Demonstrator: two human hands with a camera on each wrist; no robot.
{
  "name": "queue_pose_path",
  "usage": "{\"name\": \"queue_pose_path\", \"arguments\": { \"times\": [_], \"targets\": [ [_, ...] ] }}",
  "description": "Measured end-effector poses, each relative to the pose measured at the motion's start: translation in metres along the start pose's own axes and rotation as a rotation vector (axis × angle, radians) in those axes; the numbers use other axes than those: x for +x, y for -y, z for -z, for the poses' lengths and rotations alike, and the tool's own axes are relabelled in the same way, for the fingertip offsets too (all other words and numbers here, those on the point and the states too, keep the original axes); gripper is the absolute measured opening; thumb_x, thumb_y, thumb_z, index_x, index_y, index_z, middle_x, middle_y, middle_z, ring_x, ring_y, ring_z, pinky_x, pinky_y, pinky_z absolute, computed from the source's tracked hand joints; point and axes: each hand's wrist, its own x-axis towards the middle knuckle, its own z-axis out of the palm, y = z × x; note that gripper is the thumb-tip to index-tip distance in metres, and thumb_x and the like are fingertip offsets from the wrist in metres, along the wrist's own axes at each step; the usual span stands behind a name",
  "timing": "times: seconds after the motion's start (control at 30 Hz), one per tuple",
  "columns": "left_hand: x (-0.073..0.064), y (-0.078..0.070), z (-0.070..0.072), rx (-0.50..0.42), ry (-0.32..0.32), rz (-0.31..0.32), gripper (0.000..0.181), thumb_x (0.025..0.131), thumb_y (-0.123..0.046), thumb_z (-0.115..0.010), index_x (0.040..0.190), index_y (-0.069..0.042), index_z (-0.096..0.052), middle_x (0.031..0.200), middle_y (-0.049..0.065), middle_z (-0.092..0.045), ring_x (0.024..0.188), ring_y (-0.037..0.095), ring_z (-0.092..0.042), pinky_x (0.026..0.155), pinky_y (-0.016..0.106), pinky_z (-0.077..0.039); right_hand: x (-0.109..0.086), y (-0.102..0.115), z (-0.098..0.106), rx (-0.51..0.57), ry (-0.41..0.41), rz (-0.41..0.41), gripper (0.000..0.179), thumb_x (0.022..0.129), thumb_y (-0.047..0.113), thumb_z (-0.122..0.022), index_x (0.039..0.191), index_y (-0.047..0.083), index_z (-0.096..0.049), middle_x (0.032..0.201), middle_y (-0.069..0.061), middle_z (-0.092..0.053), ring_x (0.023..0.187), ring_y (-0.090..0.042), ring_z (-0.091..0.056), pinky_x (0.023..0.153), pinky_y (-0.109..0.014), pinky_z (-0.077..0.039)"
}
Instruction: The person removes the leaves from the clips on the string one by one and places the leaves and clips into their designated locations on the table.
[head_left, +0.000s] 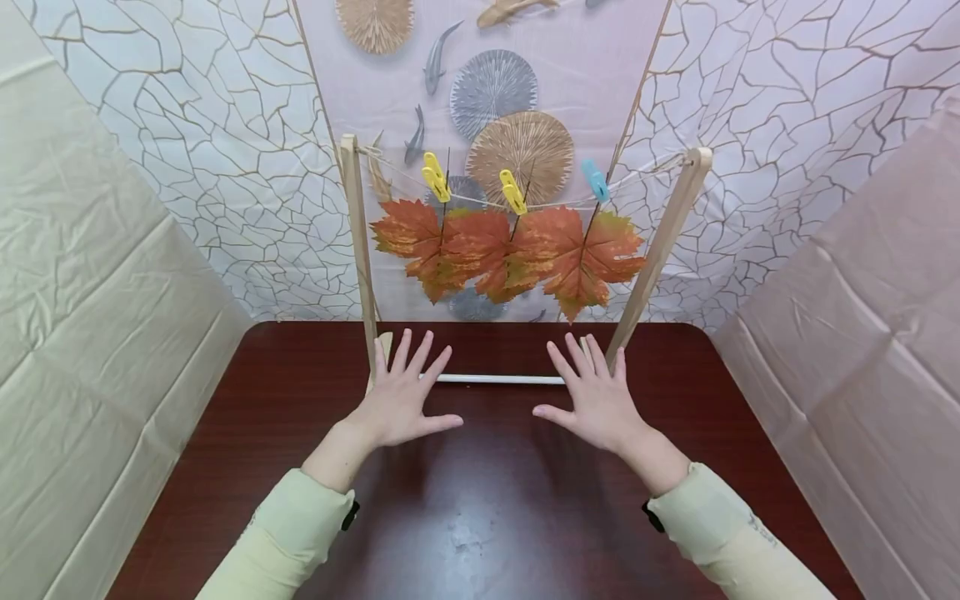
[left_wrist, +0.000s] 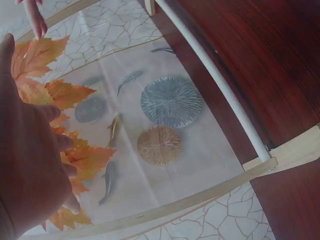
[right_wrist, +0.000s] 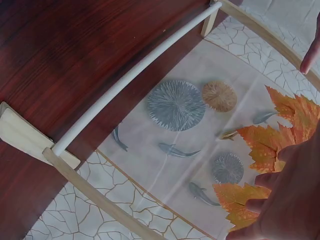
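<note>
My left hand point(head_left: 397, 400) is held out with fingers spread, in front of the left foot of a wooden frame. Mirroring it, my right hand point(head_left: 600, 402) spreads its fingers before the right post point(head_left: 660, 250). Neither hand holds anything. Between the posts runs a string point(head_left: 480, 200) with three orange-red maple leaves point(head_left: 408, 237) hanging from it in a row. Two yellow clothespins point(head_left: 435, 177) and a light blue clothespin point(head_left: 596, 181) clip their stems to it. In the left wrist view the left hand point(left_wrist: 35, 170) overlaps the leaves point(left_wrist: 82, 155).
A white rod point(head_left: 498, 379) joins the frame's feet low across the dark red-brown table point(head_left: 465, 483). Behind hangs a cloth point(head_left: 592, 75) with fish and round patterns. Pale fabric walls point(head_left: 90, 375) stand on both sides.
</note>
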Motion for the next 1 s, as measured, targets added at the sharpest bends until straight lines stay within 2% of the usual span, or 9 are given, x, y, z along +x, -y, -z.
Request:
{"name": "queue_pose_path", "arguments": {
  "times": [0.13, 0.3, 0.37, 0.47, 0.57, 0.7, 0.83, 1.0],
  "targets": [
    [0.001, 0.004, 0.007, -0.089, 0.005, 0.016, 0.095, 0.079, -0.070, -0.052, 0.151, -0.019, -0.015, 0.158, 0.013, -0.006, 0.143, 0.041, 0.007, 0.104, 0.072, 0.007, 0.005, -0.001, 0.002, 0.081, 0.001, -0.003, 0.093, 0.079, 0.062, -0.060, 0.150, 0.017, -0.020, 0.155, -0.016, -0.019, 0.142, -0.039, -0.012, 0.108, -0.067, -0.010],
    [0.005, 0.010, 0.025, -0.149, -0.026, 0.026, 0.099, 0.078, -0.080, -0.039, 0.151, -0.018, -0.014, 0.158, 0.012, -0.006, 0.143, 0.042, 0.010, 0.103, 0.071, 0.011, 0.013, 0.001, 0.009, 0.235, -0.028, -0.011, 0.097, 0.075, 0.058, -0.067, 0.150, 0.017, -0.021, 0.153, -0.016, -0.024, 0.138, -0.038, -0.022, 0.106, -0.062, -0.024],
    [0.007, 0.012, 0.034, -0.172, -0.038, 0.038, 0.098, 0.079, -0.077, -0.043, 0.151, -0.018, -0.013, 0.158, 0.011, -0.006, 0.143, 0.041, 0.012, 0.104, 0.070, 0.012, 0.018, 0.004, 0.014, 0.321, -0.035, -0.031, 0.098, 0.074, 0.056, -0.071, 0.149, 0.017, -0.022, 0.152, -0.016, -0.025, 0.136, -0.038, -0.025, 0.103, -0.061, -0.031],
    [0.011, 0.014, 0.048, -0.212, -0.063, 0.060, 0.096, 0.081, -0.065, -0.055, 0.152, -0.019, -0.010, 0.159, 0.009, -0.004, 0.143, 0.040, 0.013, 0.104, 0.070, 0.011, 0.025, 0.008, 0.022, 0.458, -0.026, -0.072, 0.095, 0.074, 0.051, -0.073, 0.149, 0.018, -0.024, 0.151, -0.016, -0.025, 0.136, -0.037, -0.026, 0.100, -0.060, -0.036],
    [0.015, 0.017, 0.062, -0.265, -0.107, 0.073, 0.096, 0.080, -0.058, -0.061, 0.152, -0.019, -0.010, 0.159, 0.007, -0.005, 0.143, 0.038, 0.014, 0.104, 0.070, 0.012, 0.034, 0.014, 0.031, 0.599, -0.032, -0.086, 0.091, 0.076, 0.041, -0.075, 0.149, 0.017, -0.024, 0.150, -0.016, -0.027, 0.134, -0.036, -0.030, 0.099, -0.057, -0.039],
    [0.022, 0.023, 0.080, -0.343, -0.180, 0.080, 0.100, 0.078, -0.069, -0.055, 0.152, -0.019, -0.011, 0.159, 0.003, -0.006, 0.143, 0.034, 0.016, 0.105, 0.068, 0.012, 0.049, 0.024, 0.043, 0.745, -0.057, -0.072, 0.088, 0.078, 0.029, -0.076, 0.148, 0.014, -0.025, 0.147, -0.015, -0.032, 0.127, -0.032, -0.039, 0.099, -0.050, -0.041],
    [0.029, 0.026, 0.098, -0.437, -0.247, 0.077, 0.103, 0.075, -0.076, -0.051, 0.152, -0.020, -0.010, 0.159, -0.002, -0.005, 0.144, 0.030, 0.015, 0.107, 0.066, 0.011, 0.066, 0.035, 0.056, 0.826, -0.067, -0.079, 0.086, 0.079, 0.026, -0.075, 0.148, 0.014, -0.026, 0.147, -0.014, -0.032, 0.125, -0.029, -0.041, 0.098, -0.048, -0.044],
    [0.038, 0.027, 0.121, -0.517, -0.310, 0.059, 0.108, 0.071, -0.080, -0.049, 0.152, -0.019, -0.009, 0.159, -0.003, -0.004, 0.145, 0.026, 0.010, 0.109, 0.064, 0.005, 0.086, 0.053, 0.071, 0.924, -0.060, -0.095, 0.083, 0.082, 0.025, -0.073, 0.149, 0.018, -0.025, 0.150, -0.011, -0.027, 0.127, -0.032, -0.042, 0.095, -0.047, -0.046]
  ]
}}
